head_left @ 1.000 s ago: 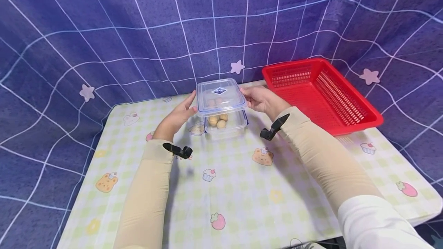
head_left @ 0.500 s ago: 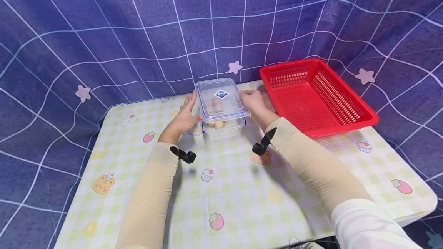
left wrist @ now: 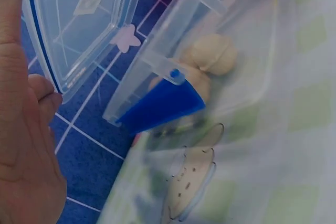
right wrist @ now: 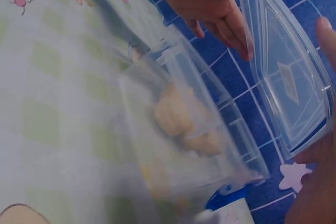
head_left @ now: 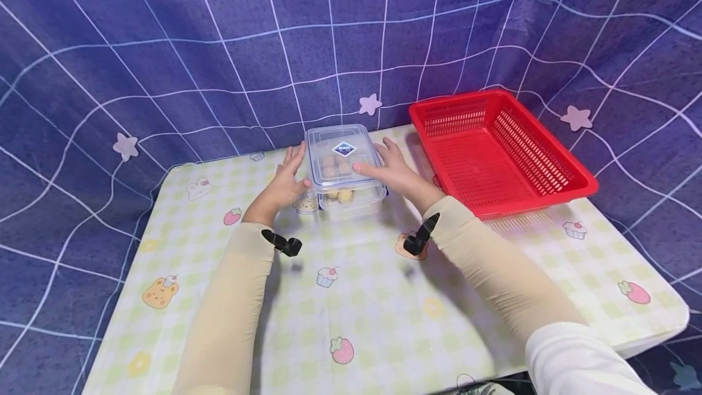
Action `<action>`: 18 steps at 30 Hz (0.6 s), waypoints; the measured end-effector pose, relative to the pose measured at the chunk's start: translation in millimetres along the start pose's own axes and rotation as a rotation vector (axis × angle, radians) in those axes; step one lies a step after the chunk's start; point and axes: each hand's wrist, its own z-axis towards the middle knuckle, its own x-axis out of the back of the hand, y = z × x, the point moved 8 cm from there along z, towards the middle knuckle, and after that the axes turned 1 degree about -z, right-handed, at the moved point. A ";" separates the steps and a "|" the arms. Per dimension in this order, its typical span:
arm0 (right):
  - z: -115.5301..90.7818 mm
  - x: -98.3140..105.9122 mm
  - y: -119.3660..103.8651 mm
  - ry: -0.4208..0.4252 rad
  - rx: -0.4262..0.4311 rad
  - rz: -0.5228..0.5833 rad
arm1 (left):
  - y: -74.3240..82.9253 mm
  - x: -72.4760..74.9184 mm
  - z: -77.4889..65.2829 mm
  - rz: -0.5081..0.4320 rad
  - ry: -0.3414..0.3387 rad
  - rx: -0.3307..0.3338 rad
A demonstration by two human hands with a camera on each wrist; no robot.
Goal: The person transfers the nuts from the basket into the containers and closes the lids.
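A clear plastic lid (head_left: 334, 154) with a blue diamond label is over a clear food container (head_left: 356, 200) with blue clips. Several walnuts (left wrist: 215, 53) lie inside the container. In both wrist views the lid stands apart from the rim. My left hand (head_left: 281, 186) is at the lid's left edge, fingers spread, with fingertips (left wrist: 44, 90) at its corner. On the right edge, my right hand (head_left: 403, 172) holds the lid, its thumb lying over the top. The right hand's other fingers are partly hidden in the right wrist view.
To the right stands a red perforated plastic basket (head_left: 493, 157). A checked tablecloth (head_left: 373, 316) with printed cakes and strawberries covers the table. The blue grid curtain (head_left: 247, 53) hangs right behind the table's back edge.
The lid has come down and now covers more of the container in the head view. My right thumb has moved onto the lid's top, and the right fingers have spread.
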 end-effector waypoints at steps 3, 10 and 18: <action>-3.0 -4.2 5.8 0.004 0.025 -0.027 | -6.5 -3.1 1.5 -0.015 -0.016 -0.001; -2.9 -15.3 19.0 -0.003 0.063 -0.052 | -19.1 -11.7 2.6 -0.041 -0.017 -0.033; -0.8 -23.7 34.0 -0.035 0.047 0.070 | -21.8 -25.7 2.0 -0.021 -0.039 -0.047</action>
